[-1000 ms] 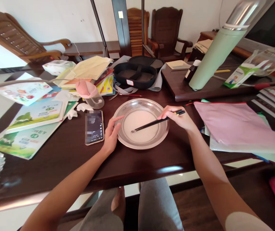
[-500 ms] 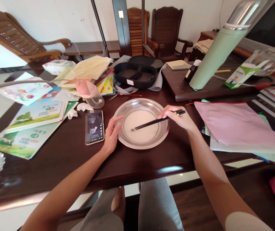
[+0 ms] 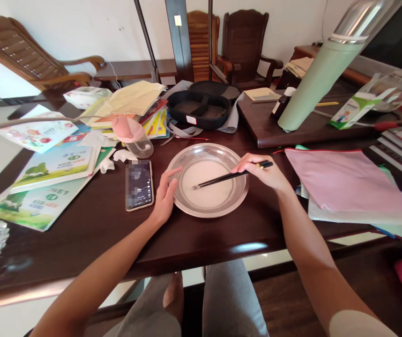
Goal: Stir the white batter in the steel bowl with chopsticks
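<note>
A round metal plate (image 3: 236,196) with a whitish layer (image 3: 218,194) across its bottom sits on the dark table in front of me. My left hand (image 3: 165,194) rests against its left rim, fingers stretched and apart, the tips over the edge. On the other side my right hand (image 3: 262,172) is closed around a pair of black chopsticks (image 3: 224,177), held at a low slant. Their silvery tips lie close together at the whitish layer, left of the plate's middle. Whether they pinch anything is too small to tell.
Left of the plate lie a phone (image 3: 139,187), crumpled tissue (image 3: 107,164), a pink-lidded cup (image 3: 136,140) and books (image 3: 42,201). Behind stands an open black case (image 3: 199,110). To the right are a pink pouch (image 3: 348,178) and a tall green thermos (image 3: 322,84).
Hardly anything differs. The whole view has shifted slightly; both hands keep their places at the plate, and the chopsticks stay in my right hand.
</note>
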A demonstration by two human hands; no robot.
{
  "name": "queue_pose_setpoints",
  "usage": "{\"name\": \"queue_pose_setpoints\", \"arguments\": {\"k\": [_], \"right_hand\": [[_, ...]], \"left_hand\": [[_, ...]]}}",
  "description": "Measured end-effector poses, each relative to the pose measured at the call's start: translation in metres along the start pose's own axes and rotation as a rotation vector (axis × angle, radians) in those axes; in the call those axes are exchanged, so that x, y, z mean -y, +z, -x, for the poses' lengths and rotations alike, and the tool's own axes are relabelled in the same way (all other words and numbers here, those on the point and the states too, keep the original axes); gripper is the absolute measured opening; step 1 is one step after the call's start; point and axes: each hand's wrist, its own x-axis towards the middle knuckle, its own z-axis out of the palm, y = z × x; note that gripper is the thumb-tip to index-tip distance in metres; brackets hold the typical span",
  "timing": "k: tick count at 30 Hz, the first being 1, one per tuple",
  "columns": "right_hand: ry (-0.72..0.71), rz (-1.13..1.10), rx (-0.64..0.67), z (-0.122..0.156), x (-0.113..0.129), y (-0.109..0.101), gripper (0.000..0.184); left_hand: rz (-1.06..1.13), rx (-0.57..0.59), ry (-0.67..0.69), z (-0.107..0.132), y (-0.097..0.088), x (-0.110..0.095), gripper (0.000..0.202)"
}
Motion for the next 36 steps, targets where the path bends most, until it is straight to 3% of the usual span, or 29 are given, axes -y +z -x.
{"name": "queue_pose_setpoints", "arguments": {"k": [4, 6, 9, 12, 14, 19, 21, 26, 28, 34, 36], "right_hand": [[0.036, 0.027, -0.215, 0.003, -0.003, -0.014, 0.038], [0.054, -0.003, -0.261, 0.006, -0.004, -0.023, 0.042], [0.063, -0.062, -0.155, 0.007, -0.004, -0.023, 0.045], [0.029, -0.040, 0.001, 0.003, -0.001, -0.009, 0.041], [0.004, -0.001, 0.009, 0.001, -0.001, -0.003, 0.037], [0.040, 0.009, -0.295, 0.002, -0.005, -0.016, 0.043], [0.055, -0.020, -0.332, 0.004, -0.007, -0.022, 0.047], [0.064, -0.057, -0.064, 0.002, -0.001, -0.009, 0.046], [0.046, -0.037, -0.018, 0.000, 0.001, -0.003, 0.043], [0.038, 0.012, -0.309, 0.002, -0.004, -0.015, 0.044], [0.032, -0.001, -0.334, 0.004, -0.005, -0.018, 0.047]], "left_hand": [[-0.027, 0.024, 0.009, 0.002, 0.000, -0.002, 0.059], [-0.043, 0.035, 0.025, 0.003, 0.001, -0.003, 0.061], [-0.044, 0.048, 0.064, 0.004, 0.001, -0.002, 0.062], [-0.020, 0.068, 0.104, 0.003, 0.002, 0.002, 0.064], [-0.007, 0.086, 0.132, 0.003, 0.002, 0.005, 0.065], [-0.031, 0.134, 0.203, 0.002, 0.002, 0.010, 0.069], [-0.052, 0.144, 0.221, 0.001, 0.001, 0.010, 0.070], [-0.071, 0.146, 0.241, 0.001, 0.001, 0.008, 0.067], [-0.072, 0.127, 0.228, 0.001, 0.002, 0.008, 0.066], [-0.086, 0.085, 0.167, 0.003, 0.004, 0.006, 0.067], [-0.086, 0.095, 0.163, 0.004, 0.004, 0.005, 0.068]]}}
